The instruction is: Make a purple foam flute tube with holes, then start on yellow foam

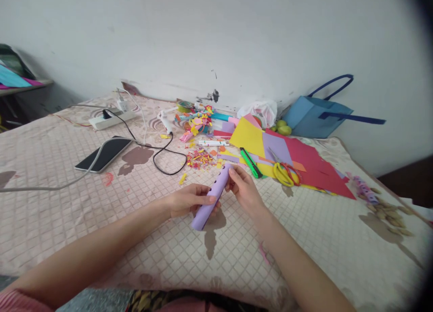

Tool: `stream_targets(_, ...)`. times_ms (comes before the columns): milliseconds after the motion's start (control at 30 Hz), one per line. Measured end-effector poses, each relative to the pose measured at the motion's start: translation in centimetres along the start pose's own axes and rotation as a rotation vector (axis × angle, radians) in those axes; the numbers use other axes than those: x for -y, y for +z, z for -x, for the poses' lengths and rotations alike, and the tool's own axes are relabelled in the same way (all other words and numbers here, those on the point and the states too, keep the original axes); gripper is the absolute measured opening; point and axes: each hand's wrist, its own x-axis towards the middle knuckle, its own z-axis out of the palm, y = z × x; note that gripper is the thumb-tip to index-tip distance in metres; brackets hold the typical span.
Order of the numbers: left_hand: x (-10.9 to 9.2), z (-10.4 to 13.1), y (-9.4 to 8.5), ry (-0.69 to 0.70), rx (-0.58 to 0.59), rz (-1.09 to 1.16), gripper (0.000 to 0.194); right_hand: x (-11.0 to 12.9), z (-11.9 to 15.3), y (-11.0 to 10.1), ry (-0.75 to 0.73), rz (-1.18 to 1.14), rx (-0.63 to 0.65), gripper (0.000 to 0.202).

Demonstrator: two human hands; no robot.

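A purple paper tube (207, 209) with a row of dark holes along its side is held at a slant above the patterned tablecloth (142, 240). My left hand (192, 199) is closed around its lower half, the thumb lying across the front. Near the upper end, my right hand (241, 185) pinches the tube's edge between thumb and fingers. Just beyond the tube are small red and yellow paper scraps (199, 159). A green utility knife (251, 163) and scissors with yellow and red handles (283, 174) lie to the right of them.
Coloured paper sheets (307, 161) spread at the right, before a blue bag (316, 118). A white glue gun (165, 121) stands at the back, its black cord looping forward. A tablet (103, 155) and a power strip (113, 119) are at the left. Peanuts (389, 215) lie far right.
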Motion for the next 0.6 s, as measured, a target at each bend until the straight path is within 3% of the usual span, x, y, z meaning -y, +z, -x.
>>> stream_targets(600,0.19,-0.18,-0.21,0.027,0.004,-0.042,0.03,-0.03,-0.02,-0.03,-0.005,0.041,-0.014,0.028)
